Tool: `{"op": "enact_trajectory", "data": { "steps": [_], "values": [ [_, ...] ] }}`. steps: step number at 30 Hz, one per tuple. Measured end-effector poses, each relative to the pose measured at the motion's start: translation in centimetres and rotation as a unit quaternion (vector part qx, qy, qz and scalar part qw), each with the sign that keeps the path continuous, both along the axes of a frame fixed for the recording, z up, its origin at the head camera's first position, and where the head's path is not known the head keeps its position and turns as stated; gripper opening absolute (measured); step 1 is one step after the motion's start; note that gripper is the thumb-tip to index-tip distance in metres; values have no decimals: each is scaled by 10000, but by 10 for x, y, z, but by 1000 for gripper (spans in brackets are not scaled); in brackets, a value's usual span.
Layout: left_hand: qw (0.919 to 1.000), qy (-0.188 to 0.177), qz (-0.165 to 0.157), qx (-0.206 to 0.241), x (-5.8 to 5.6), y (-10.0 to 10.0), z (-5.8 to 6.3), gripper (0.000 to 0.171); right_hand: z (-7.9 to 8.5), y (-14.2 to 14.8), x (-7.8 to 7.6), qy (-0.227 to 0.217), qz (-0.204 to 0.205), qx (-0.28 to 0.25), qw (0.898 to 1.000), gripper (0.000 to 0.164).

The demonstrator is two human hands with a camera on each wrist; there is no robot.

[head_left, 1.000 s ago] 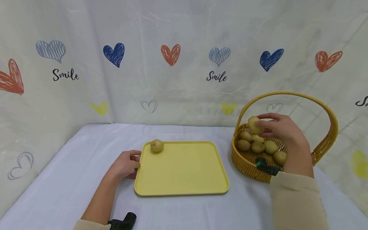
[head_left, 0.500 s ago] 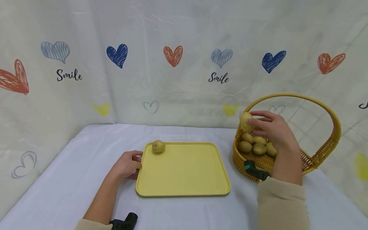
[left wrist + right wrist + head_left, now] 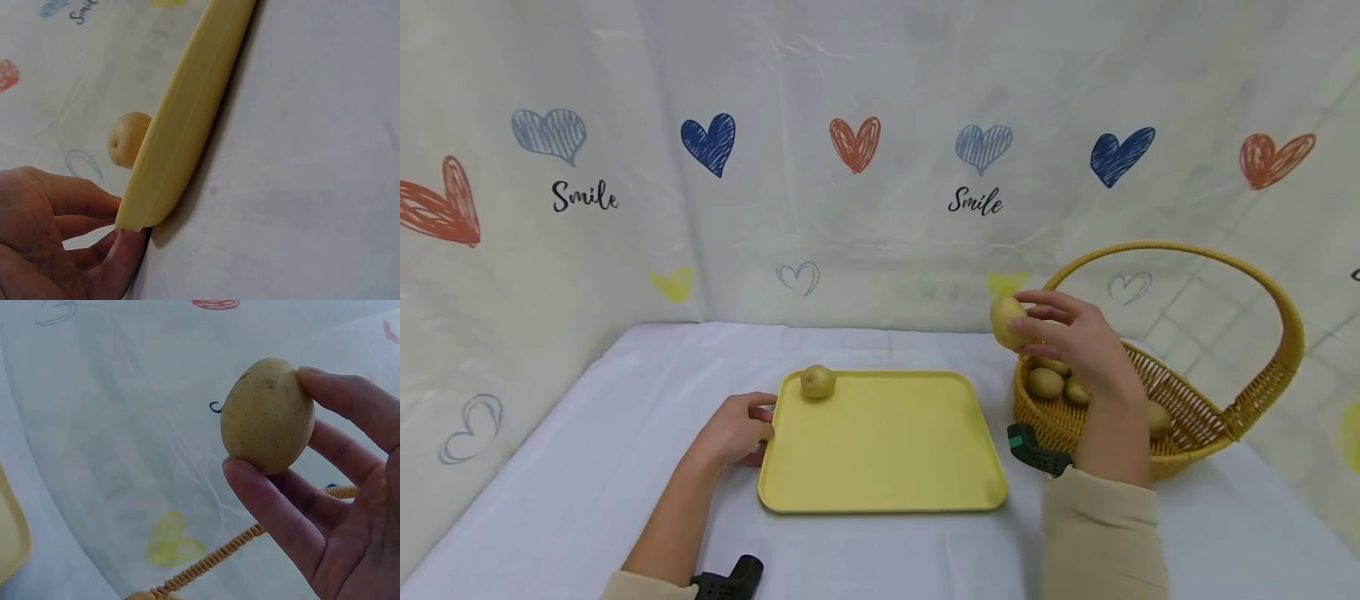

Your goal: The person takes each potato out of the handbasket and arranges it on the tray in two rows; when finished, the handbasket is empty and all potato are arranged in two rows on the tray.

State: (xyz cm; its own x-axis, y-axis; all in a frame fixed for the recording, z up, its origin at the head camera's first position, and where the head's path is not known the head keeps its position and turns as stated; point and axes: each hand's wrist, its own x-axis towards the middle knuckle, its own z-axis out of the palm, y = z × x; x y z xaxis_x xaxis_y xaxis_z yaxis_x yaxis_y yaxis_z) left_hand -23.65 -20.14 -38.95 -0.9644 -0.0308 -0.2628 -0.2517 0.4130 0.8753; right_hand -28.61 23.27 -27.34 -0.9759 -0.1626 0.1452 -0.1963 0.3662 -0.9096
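In the head view my right hand [image 3: 1071, 337] holds a pale potato [image 3: 1009, 322] up beside the left rim of the wicker basket [image 3: 1195, 460]. Thumb and fingertips pinch this potato [image 3: 269, 417] from both sides in the right wrist view. My left hand [image 3: 733, 429] is at the left edge of a yellow tray [image 3: 887, 442], gripping its rim between the fingers; the left wrist view shows this tray edge [image 3: 181, 125] close up. Another potato [image 3: 817, 382] sits in the tray's far left corner. Several more potatoes [image 3: 1046, 383] lie in the basket, partly hidden by my right hand and forearm.
The basket's tall handle [image 3: 1172, 247] arches over it on the right. A white cloth [image 3: 880, 554] covers the table. Behind it hangs a pale backdrop [image 3: 895, 250] printed with hearts and lettering.
My right hand has moved left with the potato, from above the basket to beside its left rim. My left hand stays at the tray's edge.
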Motion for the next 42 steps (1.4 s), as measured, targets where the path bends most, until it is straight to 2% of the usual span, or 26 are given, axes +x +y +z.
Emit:
{"op": "enact_trajectory", "data": {
  "steps": [6, 12, 23, 29, 35, 42],
  "values": [
    [10000, -60, 30, 71, 2, 0, -1, 65, -1, -19, -2, 96, 269, -332, 9990, 50],
    [9997, -74, 38, 232, 3, 2, -4, 66, -12, -34, -6, 5, 417, -478, 9980, 49],
    [9998, -42, 15, 201, 1, 5, -6, 65, -25, -61, -15, -40, 700, -329, 9970, 51],
    [9997, -66, 23, 234, 1, 3, -6, 66, -35, -81, -22, -101, 807, -449, 9957, 47],
    [9999, -17, 9, 169, -2, 0, -1, 66, -46, -106, -33, -227, 833, -587, 9945, 44],
    [9999, -81, -6, 69, -3, -2, 0, 65, -59, -129, -39, -482, 834, -234, 9951, 42]
  ]
}}
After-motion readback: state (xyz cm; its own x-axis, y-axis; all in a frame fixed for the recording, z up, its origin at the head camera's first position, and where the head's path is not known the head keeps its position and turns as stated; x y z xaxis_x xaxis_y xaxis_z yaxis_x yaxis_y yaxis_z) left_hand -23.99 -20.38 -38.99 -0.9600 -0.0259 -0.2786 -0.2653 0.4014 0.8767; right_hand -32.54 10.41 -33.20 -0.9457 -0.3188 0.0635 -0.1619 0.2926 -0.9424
